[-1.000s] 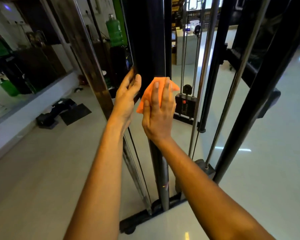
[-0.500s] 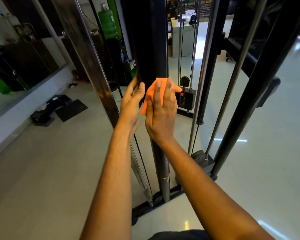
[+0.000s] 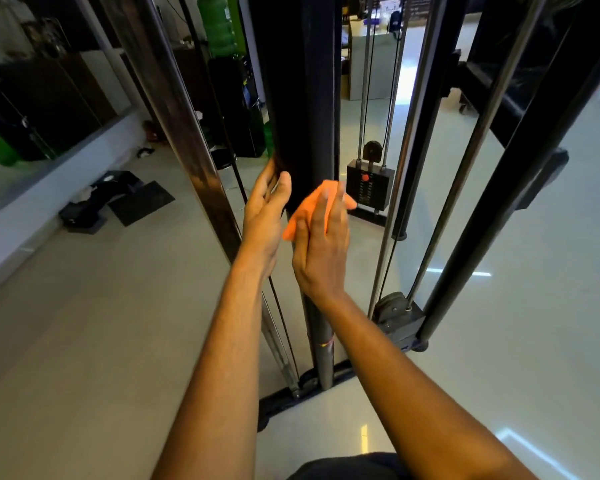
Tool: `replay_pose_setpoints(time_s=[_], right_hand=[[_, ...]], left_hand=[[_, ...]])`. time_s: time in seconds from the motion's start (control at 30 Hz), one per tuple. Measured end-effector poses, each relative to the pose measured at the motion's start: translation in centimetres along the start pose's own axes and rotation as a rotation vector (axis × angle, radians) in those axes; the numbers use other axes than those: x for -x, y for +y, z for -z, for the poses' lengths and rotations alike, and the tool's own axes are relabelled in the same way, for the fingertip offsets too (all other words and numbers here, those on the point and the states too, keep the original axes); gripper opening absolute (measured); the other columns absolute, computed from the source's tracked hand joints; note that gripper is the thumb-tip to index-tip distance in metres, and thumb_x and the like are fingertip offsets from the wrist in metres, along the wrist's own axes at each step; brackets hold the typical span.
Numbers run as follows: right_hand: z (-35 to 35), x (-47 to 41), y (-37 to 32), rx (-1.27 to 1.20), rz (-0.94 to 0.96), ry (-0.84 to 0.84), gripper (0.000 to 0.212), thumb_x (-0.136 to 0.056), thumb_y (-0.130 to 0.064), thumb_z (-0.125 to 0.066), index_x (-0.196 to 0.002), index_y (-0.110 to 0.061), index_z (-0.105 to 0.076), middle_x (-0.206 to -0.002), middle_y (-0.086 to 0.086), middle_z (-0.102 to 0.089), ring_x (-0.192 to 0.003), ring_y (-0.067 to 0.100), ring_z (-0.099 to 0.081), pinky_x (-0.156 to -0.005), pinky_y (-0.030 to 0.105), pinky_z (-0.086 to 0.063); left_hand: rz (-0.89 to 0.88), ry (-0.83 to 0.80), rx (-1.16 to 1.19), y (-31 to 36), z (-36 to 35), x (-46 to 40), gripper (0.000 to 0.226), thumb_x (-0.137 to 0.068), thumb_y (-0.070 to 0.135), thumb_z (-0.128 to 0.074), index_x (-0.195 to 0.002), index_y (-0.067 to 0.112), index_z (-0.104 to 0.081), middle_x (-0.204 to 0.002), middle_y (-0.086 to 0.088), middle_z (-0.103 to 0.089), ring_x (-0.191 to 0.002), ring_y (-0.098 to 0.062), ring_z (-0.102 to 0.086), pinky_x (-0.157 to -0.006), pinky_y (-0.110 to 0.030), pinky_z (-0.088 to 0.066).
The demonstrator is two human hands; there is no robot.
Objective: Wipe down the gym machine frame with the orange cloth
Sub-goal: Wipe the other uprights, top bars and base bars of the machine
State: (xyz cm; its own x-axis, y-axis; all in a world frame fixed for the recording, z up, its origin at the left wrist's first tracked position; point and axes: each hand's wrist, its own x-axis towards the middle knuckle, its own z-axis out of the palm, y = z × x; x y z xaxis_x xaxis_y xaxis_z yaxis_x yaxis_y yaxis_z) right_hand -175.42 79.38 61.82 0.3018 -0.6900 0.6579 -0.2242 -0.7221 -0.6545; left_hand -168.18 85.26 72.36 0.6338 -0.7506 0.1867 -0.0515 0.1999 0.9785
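A thick black upright post [image 3: 302,98] of the gym machine frame stands straight ahead in the head view. My right hand [image 3: 321,251] presses the orange cloth [image 3: 305,211] flat against the front of that post, fingers straight over the cloth. Only the cloth's edges show around my fingers. My left hand [image 3: 265,216] rests with straight fingers on the post's left side, just beside the cloth.
A brown steel upright [image 3: 174,109] leans on the left, with a thin cable [image 3: 281,313] beside it. Guide rods and a black weight stack [image 3: 369,187] sit behind the post. Black frame bars [image 3: 520,188] rise on the right. A green water jug [image 3: 219,26] and floor clutter [image 3: 118,202] lie at the left.
Both hands and the cloth have slid down the post over the last second. The camera has tipped downward, so the floor base shows more.
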Motion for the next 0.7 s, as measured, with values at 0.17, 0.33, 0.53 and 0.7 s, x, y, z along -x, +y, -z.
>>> replay_pose_setpoints(time_s=[0.17,0.33,0.53,0.7], right_hand=[[-0.3,-2.6,-0.7,0.049,0.109,0.078,0.079,-0.116,-0.032,-0.050,-0.173,-0.028,0.005,-0.181,0.016,0.004,-0.167,0.042,-0.009,-0.125,0.069,-0.027],[-1.4,6.3,6.6,0.142,0.046,-0.174,0.098,-0.112,-0.027,-0.063,-0.172,-0.035,0.014,-0.181,0.011,0.016,-0.167,0.046,0.005,-0.123,0.077,-0.022],[0.1,5.3,6.6,0.044,0.083,-0.224,0.099,-0.113,-0.028,-0.060,-0.170,-0.036,0.020,-0.180,0.011,0.019,-0.168,0.043,0.003,-0.128,0.071,-0.022],[0.7,1.7,5.2,-0.002,0.163,-0.176,0.097,-0.113,-0.030,-0.060,-0.170,-0.037,0.019,-0.179,0.003,0.024,-0.167,0.044,-0.007,-0.126,0.067,-0.029]], left_hand=[[0.023,-0.011,0.008,-1.0,0.0,0.3,0.050,-0.113,0.032,-0.054,-0.163,0.032,-0.044,-0.153,0.009,-0.061,-0.141,-0.007,-0.057,-0.114,-0.032,-0.051],[0.053,0.053,-0.011,-2.2,-0.3,1.1,0.046,-0.112,0.035,-0.057,-0.157,0.040,-0.049,-0.151,0.021,-0.060,-0.144,0.002,-0.050,-0.115,-0.024,-0.041],[0.079,0.089,-0.040,-2.9,-0.8,1.5,0.048,-0.111,0.039,-0.058,-0.158,0.040,-0.048,-0.155,0.018,-0.057,-0.143,0.003,-0.049,-0.110,-0.020,-0.040],[0.078,0.140,-0.024,-3.6,-1.1,1.2,0.043,-0.110,0.041,-0.058,-0.153,0.044,-0.052,-0.151,0.020,-0.060,-0.145,-0.001,-0.049,-0.125,-0.036,-0.039]])
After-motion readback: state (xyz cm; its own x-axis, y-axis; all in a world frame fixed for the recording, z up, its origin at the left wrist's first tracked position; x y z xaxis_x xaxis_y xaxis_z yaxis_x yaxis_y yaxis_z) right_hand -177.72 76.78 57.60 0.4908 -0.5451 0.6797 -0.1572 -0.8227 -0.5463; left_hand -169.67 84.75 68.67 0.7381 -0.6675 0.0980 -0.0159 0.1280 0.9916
